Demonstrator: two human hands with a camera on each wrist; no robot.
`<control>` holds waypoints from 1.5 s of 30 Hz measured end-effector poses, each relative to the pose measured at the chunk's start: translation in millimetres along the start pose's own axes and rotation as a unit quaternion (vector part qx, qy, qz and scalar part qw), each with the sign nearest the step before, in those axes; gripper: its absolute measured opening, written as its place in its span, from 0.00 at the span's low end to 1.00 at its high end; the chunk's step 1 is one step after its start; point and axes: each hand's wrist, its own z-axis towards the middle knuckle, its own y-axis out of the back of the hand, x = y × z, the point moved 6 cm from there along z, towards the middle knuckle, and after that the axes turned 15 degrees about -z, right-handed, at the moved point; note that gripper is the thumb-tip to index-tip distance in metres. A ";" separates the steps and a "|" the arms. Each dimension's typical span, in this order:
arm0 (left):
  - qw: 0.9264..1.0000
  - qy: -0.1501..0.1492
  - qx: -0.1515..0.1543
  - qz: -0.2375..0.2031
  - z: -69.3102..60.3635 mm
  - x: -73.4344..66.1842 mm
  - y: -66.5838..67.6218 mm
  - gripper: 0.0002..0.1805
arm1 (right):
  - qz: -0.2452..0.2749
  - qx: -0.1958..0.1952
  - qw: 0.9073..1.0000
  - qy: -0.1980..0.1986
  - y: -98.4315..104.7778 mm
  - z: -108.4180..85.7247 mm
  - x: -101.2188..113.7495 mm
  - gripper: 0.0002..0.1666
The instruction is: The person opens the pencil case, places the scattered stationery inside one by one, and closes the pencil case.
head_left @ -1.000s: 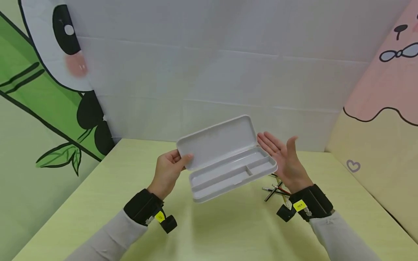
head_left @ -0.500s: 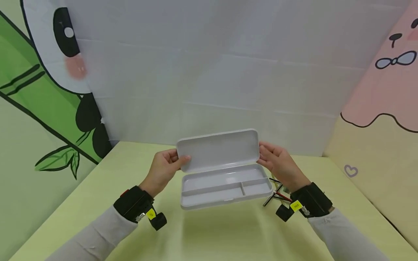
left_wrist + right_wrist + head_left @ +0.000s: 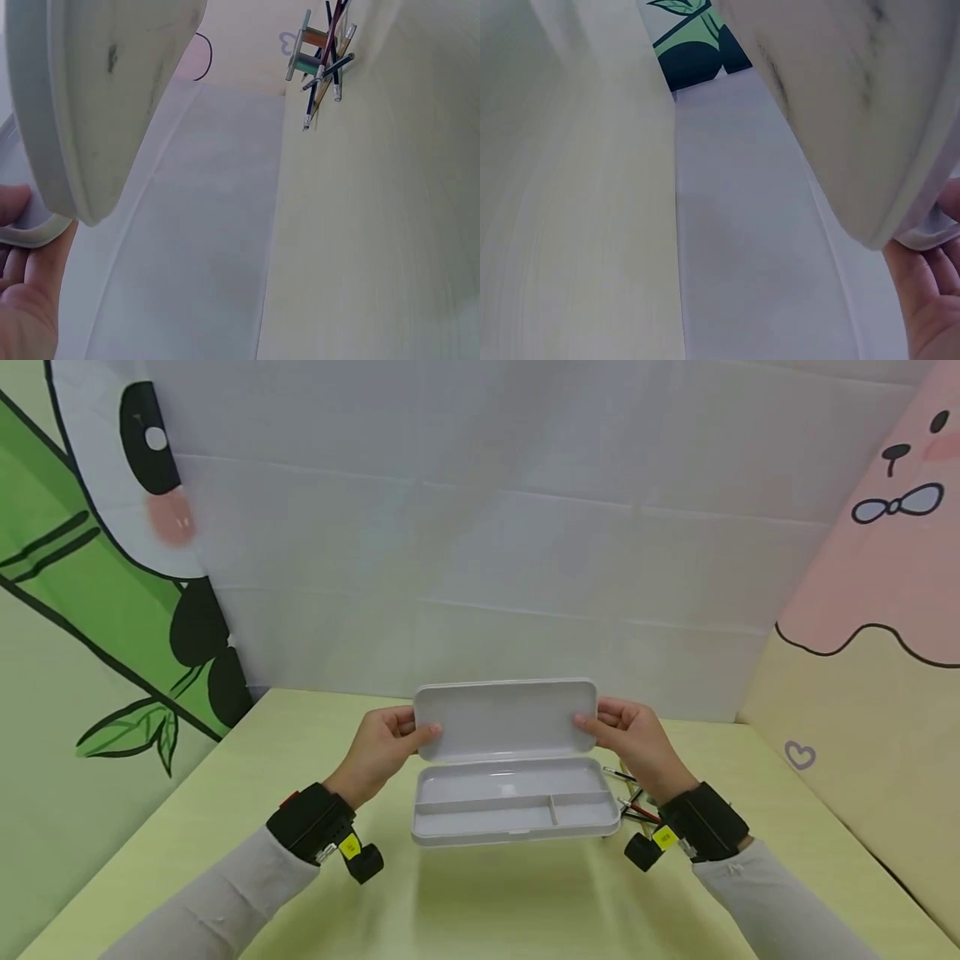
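Open grey case [image 3: 513, 774] held by its lid [image 3: 510, 722]

Nearest us, a left hand [image 3: 375, 750] and a right hand [image 3: 647, 750] pinch the lid's opposite ends, thumbs inside, fingers behind. We find the case above the yellow table [image 3: 517, 914], its divided tray [image 3: 480, 817] facing us. Partly behind the right hand, pencils [image 3: 328, 73] lie crossed; farthest, a white backdrop [image 3: 480, 535].

Ahead of me hangs a white sheet [image 3: 495, 527] with fold creases, meeting the far edge of a pale yellow table [image 3: 315, 727]. On my left wall I see a large cartoon face [image 3: 131, 514] beside a green stalk [image 3: 97, 593], with leaves [image 3: 127, 727] below. To my right are a pink figure [image 3: 855, 577] wearing a bow tie [image 3: 893, 506], and a heart [image 3: 800, 755]. Crossed pencils [image 3: 328, 73] lie on the table, just beside an orange-and-green object [image 3: 307, 63].
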 end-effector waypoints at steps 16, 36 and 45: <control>0.999 -0.009 0.034 0.041 19.5 13.1 6.3 0.23 | -0.062 0.002 0.998 0.001 -2.6 15.6 -21.1 0.26; 0.984 -0.023 0.045 0.170 72.5 58.5 22.2 0.19 | -0.091 -0.003 0.996 0.022 -26.9 71.8 -76.8 0.20; 0.980 0.017 0.049 0.193 76.5 77.0 28.4 0.18 | -0.111 -0.002 0.994 -0.002 -39.5 82.9 -94.6 0.21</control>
